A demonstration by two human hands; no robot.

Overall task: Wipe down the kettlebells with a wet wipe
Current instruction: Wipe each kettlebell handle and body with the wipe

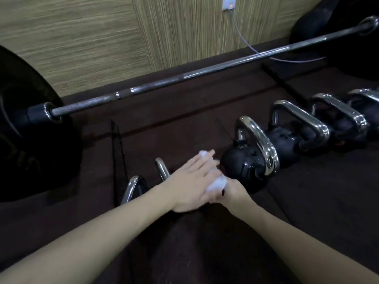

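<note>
- Our left hand lies flat-fingered over the wet wipe, pressing it; our right hand pinches its lower end.
- The wipe is soft, limp and damp, bunched between both hands just beside the nearest kettlebell on the floor.
- We judge the kettlebells heavy and rigid, chrome handles slick; steady one by its handle.

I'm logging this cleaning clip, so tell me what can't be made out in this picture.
- Head view: the wet wipe is mostly hidden between the left hand and right hand; both are motion-blurred, so which one grips it is unclear.
- The body of the nearest kettlebell is hidden behind the left forearm.
- The farthest kettlebell is cut off by the right edge.
</note>
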